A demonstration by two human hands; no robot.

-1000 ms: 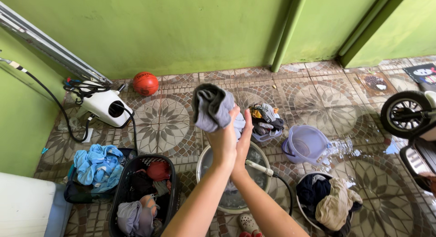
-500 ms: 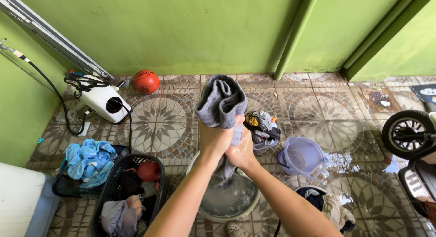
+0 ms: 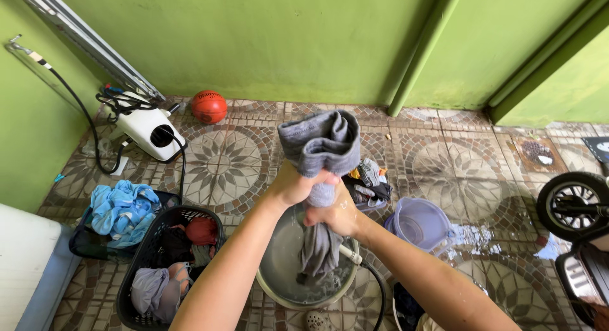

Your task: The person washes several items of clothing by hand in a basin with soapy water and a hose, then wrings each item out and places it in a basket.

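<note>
Both my hands grip one wet grey garment [image 3: 320, 144] above a round metal basin [image 3: 271, 274] of soapy water. My left hand [image 3: 293, 187] is closed around the garment just below its bunched upper part. My right hand [image 3: 335, 215] squeezes the twisted length right under the left hand. The lower end of the cloth hangs down into the basin. A hose [image 3: 361, 267] lies across the basin's right rim.
A black laundry basket [image 3: 130, 286] of clothes and a dark bin with a blue cloth [image 3: 120, 207] sit at left. A lilac bucket [image 3: 420, 222], a small tub of clothes [image 3: 371, 185], an orange ball [image 3: 209, 106], a white machine [image 3: 149, 131] and a wheel [image 3: 574, 204] stand around.
My hands have separated along the garment: the right hand slid down, and the cloth now hangs lower into the basin. The view shifted slightly, bringing the basin closer.
</note>
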